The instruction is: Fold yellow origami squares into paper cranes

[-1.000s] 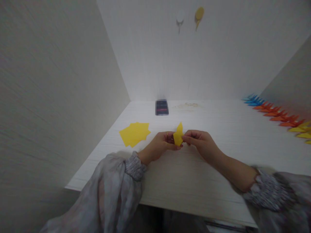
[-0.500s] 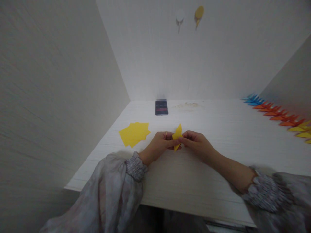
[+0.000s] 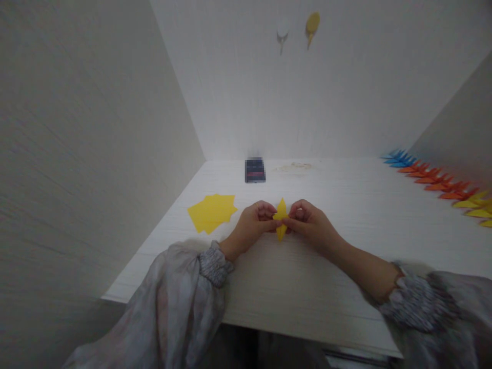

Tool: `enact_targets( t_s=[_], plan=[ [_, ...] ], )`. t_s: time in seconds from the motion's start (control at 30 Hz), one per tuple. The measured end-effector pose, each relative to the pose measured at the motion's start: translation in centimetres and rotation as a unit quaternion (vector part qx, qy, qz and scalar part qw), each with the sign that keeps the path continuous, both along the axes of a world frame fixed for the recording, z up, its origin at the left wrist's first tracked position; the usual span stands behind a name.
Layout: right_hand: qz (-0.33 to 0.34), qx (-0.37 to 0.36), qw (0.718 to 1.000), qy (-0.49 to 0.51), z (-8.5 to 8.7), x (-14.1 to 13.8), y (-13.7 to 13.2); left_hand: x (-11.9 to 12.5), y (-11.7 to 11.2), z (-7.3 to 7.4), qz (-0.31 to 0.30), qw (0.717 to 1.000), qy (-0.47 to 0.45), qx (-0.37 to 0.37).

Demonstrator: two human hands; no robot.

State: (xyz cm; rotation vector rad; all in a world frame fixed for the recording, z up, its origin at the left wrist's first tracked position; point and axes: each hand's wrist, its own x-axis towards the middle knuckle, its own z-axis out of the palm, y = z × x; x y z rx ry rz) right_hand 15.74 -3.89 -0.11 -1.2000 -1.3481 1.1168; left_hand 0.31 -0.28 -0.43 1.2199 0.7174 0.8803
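A small folded yellow paper piece (image 3: 281,219) is pinched between both my hands just above the white table (image 3: 315,277). My left hand (image 3: 252,224) grips its left side with curled fingers. My right hand (image 3: 309,221) grips its right side, fingers closed too. The piece stands upright, pointed at top and bottom, narrow between my fingertips. To the left on the table lies a fanned stack of yellow paper sheets (image 3: 212,211).
A small dark box (image 3: 254,170) stands at the back of the table near the wall. Along the right edge runs a row of folded paper pieces: blue (image 3: 397,157), orange (image 3: 434,180), yellow (image 3: 476,207). Walls close in on the left and back.
The yellow piece has been folded narrower and turned upright. Both hands have drawn closer together around it, and my right hand has shifted slightly left.
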Motion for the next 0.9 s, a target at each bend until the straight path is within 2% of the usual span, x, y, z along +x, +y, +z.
enact_targets(
  t_s=[0.1,0.43,0.9],
  plan=[
    [0.01,0.008,0.999,0.033,-0.03,0.04,0.0,-0.03,-0.05,0.1,0.003,1.0,0.003,-0.002],
    [-0.009,-0.004,0.999,0.038,-0.16,0.19,-0.03,-0.01,0.04,0.08,0.027,0.999,0.019,-0.013],
    [-0.001,0.002,0.997,0.074,-0.44,0.19,0.19,-0.14,0.06,-0.06,0.0,1.0,0.003,-0.014]
  ],
)
